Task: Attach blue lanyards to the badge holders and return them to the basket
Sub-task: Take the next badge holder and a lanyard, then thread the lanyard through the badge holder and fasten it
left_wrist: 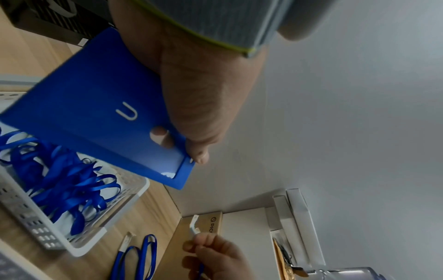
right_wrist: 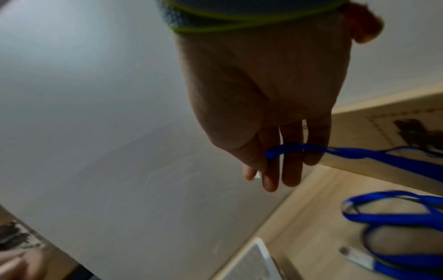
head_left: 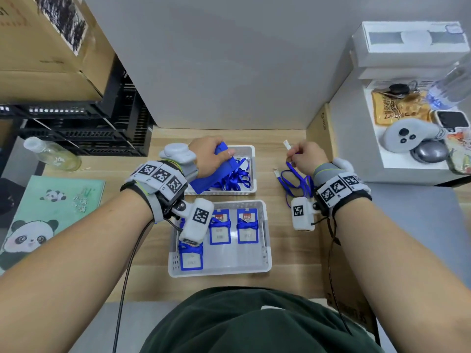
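Head view: the left hand (head_left: 212, 155) is curled round a blue badge holder (head_left: 224, 165), lifted over the far white basket (head_left: 251, 169), which holds a tangle of blue lanyards (head_left: 234, 178). The holder's long axis runs from far right, at the fingers, down toward the near left, tilted so its lower end dips toward the basket's near-left corner. From the left wrist camera its blue back (left_wrist: 95, 113) bears a pale raised "U", and a fingertip (left_wrist: 159, 135) shows through an oval hole near the gripped end while the thumb presses the edge. The right hand (head_left: 307, 155) pinches the end of one blue lanyard (head_left: 297, 179) just below its white plastic clip (head_left: 287, 144); the clip sticks up and away from the person, and the ribbon drops in loops onto the wooden table (head_left: 132, 161) to the right of the far basket. A second white clip (head_left: 277, 171) lies flat on the table beside those loops. The near white basket (head_left: 267, 248) holds three blue badge holders (head_left: 220, 226) lying face up, long axes pointing away from the person, lanyards wrapped round them; two show a red label with "UHOO" in white. Printing on their cards is too small to read. A cardboard box (left_wrist: 214, 223) beside the right hand shows black letters "PIC", the rest cut off. At left lies a green notebook (head_left: 51, 215) printed with pandas.
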The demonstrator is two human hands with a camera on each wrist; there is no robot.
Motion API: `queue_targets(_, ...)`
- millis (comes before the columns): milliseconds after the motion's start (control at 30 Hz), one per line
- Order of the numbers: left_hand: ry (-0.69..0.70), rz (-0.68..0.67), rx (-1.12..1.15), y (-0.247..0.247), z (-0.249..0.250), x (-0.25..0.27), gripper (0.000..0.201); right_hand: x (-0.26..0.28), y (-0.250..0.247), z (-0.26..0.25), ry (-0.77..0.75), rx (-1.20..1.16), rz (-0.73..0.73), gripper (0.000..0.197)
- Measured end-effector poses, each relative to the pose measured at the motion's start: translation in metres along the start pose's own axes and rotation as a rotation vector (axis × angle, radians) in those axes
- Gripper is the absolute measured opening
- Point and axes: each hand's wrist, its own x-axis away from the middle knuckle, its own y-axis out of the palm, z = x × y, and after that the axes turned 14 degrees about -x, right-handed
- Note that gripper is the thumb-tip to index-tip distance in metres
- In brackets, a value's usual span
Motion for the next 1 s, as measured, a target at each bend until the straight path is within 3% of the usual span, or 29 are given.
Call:
queue_targets(233,-0.078,-0.083,-0.003,0.028,-0.009,-0.011,0.034,-0.026,0.036,0.057,0.157,0.41,-0.32,0.028)
queue_targets(300,-0.109,-0.117,-0.003,0.037,-0.015,-0.013,0.026,-0.03,0.048,0.065,0.166,0.44,-0.381,0.026)
queue_targets(400,-0.152,-0.19,-0.01,0.048,-0.024,-0.017,0.007,-0.035,0.061,0.069,0.217,0.459,-0.419,0.039)
queue_targets(500,-0.187,-0.232,0.018,0.051,-0.03,-0.019,0.018,-0.04,0.067,0.07,0.22,0.485,-0.452,0.036)
queue_targets(667,-0.227,-0.255,0.035,0.058,-0.044,-0.03,0.023,-0.055,0.078,0.065,0.254,0.465,-0.444,0.04)
queue_targets(833,-0.258,-0.244,0.063,0.063,-0.056,-0.041,0.02,-0.074,0.088,0.029,0.151,0.202,-0.173,0.023)
queue_targets(1000,-0.246,-0.247,0.066,0.073,-0.064,-0.049,0.02,-0.078,0.116,-0.009,0.092,0.13,-0.257,0.023)
